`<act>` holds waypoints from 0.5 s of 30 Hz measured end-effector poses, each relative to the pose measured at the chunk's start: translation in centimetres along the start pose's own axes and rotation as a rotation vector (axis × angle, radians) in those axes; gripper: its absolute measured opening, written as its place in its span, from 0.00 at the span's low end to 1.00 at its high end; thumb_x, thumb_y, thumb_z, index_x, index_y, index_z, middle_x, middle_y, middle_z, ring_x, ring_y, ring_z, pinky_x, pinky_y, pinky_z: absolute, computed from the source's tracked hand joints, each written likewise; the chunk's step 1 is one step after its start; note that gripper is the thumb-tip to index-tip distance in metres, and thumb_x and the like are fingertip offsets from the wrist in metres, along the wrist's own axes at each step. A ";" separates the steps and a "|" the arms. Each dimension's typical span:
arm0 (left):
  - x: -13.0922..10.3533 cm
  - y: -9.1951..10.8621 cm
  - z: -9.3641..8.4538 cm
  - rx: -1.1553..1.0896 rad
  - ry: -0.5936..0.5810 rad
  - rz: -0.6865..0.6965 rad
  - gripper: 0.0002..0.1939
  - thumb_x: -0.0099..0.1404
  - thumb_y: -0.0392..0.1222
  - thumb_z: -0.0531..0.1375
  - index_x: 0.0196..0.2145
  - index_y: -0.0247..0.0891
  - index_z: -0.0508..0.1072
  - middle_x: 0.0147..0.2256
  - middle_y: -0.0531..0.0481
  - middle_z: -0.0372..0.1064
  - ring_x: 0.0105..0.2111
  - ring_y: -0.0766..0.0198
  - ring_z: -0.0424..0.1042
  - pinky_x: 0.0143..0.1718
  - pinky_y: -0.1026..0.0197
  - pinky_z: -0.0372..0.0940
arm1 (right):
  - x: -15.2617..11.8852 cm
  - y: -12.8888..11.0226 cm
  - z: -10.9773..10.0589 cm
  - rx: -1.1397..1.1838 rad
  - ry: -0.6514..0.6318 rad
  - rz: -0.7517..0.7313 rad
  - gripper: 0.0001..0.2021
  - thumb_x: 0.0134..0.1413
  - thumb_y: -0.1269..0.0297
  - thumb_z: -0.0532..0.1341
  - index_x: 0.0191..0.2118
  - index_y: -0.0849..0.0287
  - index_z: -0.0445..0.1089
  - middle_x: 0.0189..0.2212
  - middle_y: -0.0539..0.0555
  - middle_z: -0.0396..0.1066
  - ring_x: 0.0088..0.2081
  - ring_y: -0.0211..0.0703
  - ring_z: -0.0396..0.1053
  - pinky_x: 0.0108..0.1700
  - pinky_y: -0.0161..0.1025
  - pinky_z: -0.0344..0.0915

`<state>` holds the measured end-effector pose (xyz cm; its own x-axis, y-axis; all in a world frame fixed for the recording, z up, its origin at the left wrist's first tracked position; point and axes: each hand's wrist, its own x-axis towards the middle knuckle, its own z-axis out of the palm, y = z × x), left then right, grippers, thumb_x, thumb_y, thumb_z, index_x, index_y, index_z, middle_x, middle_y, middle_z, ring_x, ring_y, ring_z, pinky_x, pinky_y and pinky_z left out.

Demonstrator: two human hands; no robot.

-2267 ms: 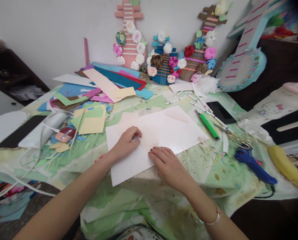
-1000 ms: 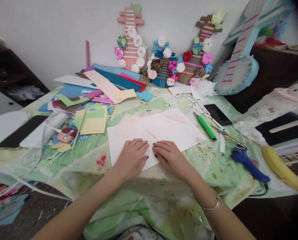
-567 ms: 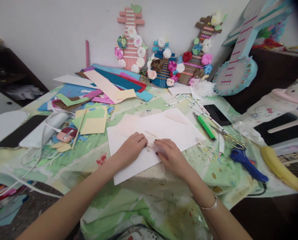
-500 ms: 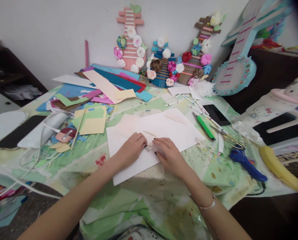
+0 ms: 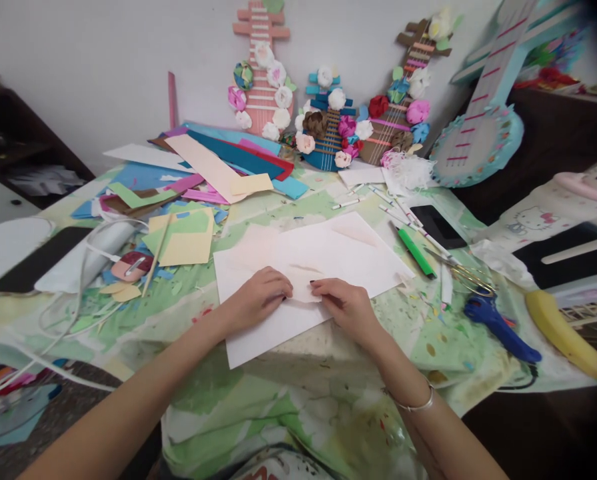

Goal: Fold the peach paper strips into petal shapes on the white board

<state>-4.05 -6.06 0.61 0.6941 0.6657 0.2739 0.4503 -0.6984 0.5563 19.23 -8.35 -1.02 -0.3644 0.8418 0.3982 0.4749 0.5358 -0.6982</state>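
Note:
A small pale pink piece of thin paper [image 5: 303, 291] is stretched between my two hands, low over a large white sheet [image 5: 263, 343]. My left hand [image 5: 261, 297] pinches its left edge with closed fingers. My right hand [image 5: 345, 303] grips the right edge between thumb and fingertips. Just beyond the held piece, a narrow brownish sliver [image 5: 305, 268] shows on the sheet. Larger pale pink thin paper [image 5: 258, 247] lies at the sheet's upper left, and another pale pink piece [image 5: 353, 232] rests near its upper right.
Right of the sheet lie a green pen-like tool [image 5: 414, 252], gold scissors [image 5: 471, 275], a blue glue gun [image 5: 502, 327], a banana [image 5: 568, 337] and a phone [image 5: 438, 225]. Coloured paper scraps [image 5: 185, 237] and a white cable [image 5: 81, 293] spread leftward. Flower-covered paper instruments [image 5: 331, 127] stand against the wall.
The thin paper, earlier bunched between my close-set fingers, now shows flatter and wider. My right hand has turned into a pinch at its edge. The view has shifted slightly.

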 end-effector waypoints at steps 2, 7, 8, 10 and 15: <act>-0.1 -0.4 0.0 -0.001 0.003 0.030 0.11 0.66 0.31 0.50 0.38 0.38 0.71 0.40 0.47 0.68 0.43 0.60 0.64 0.45 0.57 0.61 | -0.3 0.2 -0.3 0.007 -0.030 -0.015 0.09 0.54 0.77 0.56 0.36 0.57 0.71 0.43 0.55 0.74 0.47 0.41 0.71 0.49 0.41 0.67; -0.2 -1.0 -0.1 -0.009 -0.071 0.025 0.13 0.68 0.33 0.49 0.39 0.39 0.73 0.39 0.46 0.67 0.42 0.61 0.64 0.44 0.60 0.61 | -0.3 -0.1 -0.8 0.023 -0.133 -0.059 0.10 0.56 0.77 0.55 0.36 0.57 0.70 0.44 0.55 0.73 0.52 0.42 0.67 0.53 0.43 0.65; -0.1 -1.0 -0.2 -0.017 -0.089 0.023 0.13 0.69 0.34 0.49 0.39 0.39 0.73 0.39 0.47 0.67 0.42 0.62 0.64 0.44 0.60 0.61 | -0.2 -0.2 -1.0 0.022 -0.161 -0.064 0.10 0.56 0.77 0.54 0.36 0.57 0.70 0.44 0.55 0.73 0.53 0.42 0.66 0.53 0.43 0.65; 0.3 -1.0 -0.3 -0.030 -0.112 0.024 0.13 0.69 0.34 0.49 0.39 0.39 0.73 0.38 0.48 0.69 0.42 0.62 0.65 0.43 0.60 0.61 | 0.0 -0.4 -1.1 0.008 -0.193 -0.074 0.11 0.57 0.78 0.54 0.36 0.57 0.71 0.43 0.55 0.73 0.53 0.43 0.65 0.53 0.44 0.64; 1.9 -0.7 -0.4 -0.049 -0.102 -0.017 0.10 0.67 0.33 0.52 0.40 0.39 0.72 0.38 0.50 0.73 0.40 0.64 0.69 0.42 0.62 0.62 | 0.7 -0.7 -1.1 -0.056 -0.163 -0.103 0.11 0.57 0.78 0.53 0.35 0.58 0.71 0.39 0.56 0.72 0.46 0.45 0.64 0.48 0.44 0.64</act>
<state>-3.27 -4.18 1.07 0.7414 0.6454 0.1841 0.4362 -0.6718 0.5987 19.55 -8.09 0.40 -0.5358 0.7633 0.3609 0.4704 0.6248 -0.6231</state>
